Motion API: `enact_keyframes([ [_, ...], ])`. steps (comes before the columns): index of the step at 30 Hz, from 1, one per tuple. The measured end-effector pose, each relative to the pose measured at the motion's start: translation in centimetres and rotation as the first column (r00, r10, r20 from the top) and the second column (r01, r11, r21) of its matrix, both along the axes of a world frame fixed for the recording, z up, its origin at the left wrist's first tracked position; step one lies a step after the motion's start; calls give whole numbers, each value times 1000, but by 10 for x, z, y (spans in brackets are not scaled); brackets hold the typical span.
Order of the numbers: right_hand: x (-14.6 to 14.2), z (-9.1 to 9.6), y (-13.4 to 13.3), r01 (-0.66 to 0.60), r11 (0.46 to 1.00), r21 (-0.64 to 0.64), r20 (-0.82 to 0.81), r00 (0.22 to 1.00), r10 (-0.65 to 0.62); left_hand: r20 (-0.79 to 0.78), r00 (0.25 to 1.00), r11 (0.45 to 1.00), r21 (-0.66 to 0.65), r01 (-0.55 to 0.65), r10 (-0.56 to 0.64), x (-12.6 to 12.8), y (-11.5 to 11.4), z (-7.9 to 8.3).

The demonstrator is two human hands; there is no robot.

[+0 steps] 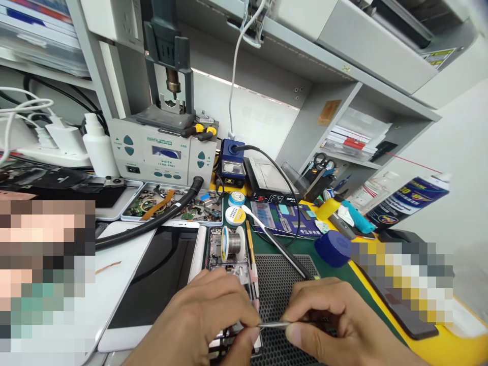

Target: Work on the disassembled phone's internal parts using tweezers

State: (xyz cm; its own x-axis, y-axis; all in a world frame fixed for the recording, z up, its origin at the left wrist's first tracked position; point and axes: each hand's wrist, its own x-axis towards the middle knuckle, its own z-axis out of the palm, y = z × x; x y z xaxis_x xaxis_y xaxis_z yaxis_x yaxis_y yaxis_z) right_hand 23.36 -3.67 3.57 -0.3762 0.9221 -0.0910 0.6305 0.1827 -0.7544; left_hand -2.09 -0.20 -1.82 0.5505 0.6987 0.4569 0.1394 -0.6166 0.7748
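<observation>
My right hand (335,320) is closed, thumb and forefinger pinching slim metal tweezers (273,325) that point left. At their tip, the fingertips of my left hand (208,310) are pressed together in a pinch; whatever they grip is hidden. Both hands hover over a black honeycomb mat (284,272) and the lower end of an opened phone frame (216,269), which my left hand partly covers. A solder wire spool (233,244) rests on that frame. Beside it lies a thin tool with a gold handle (250,241).
A white tablet (152,279) lies left of the frame. Behind are a tray of circuit boards (183,213), a hot air station (163,152) and its black hose (168,221). A soldering iron (274,239) crosses the mat. At right stand a blue cap (332,249) and a phone (396,300).
</observation>
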Motion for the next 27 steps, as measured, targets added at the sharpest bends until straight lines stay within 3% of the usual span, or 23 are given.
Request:
enact_keyframes([
  [8, -3, 2, -4, 44, 999, 15, -4, 999, -44, 2, 1000, 999, -36, 28, -28, -2, 2, 1],
  [16, -5, 2, -7, 48, 991, 123, 31, 998, -52, -3, 999, 999, 7, 53, -53, -2, 5, 3],
  [27, -5, 1, -6, 20, 986, 167, 51, 998, -29, -33, 999, 999, -30, -26, 25, -1, -1, 0],
])
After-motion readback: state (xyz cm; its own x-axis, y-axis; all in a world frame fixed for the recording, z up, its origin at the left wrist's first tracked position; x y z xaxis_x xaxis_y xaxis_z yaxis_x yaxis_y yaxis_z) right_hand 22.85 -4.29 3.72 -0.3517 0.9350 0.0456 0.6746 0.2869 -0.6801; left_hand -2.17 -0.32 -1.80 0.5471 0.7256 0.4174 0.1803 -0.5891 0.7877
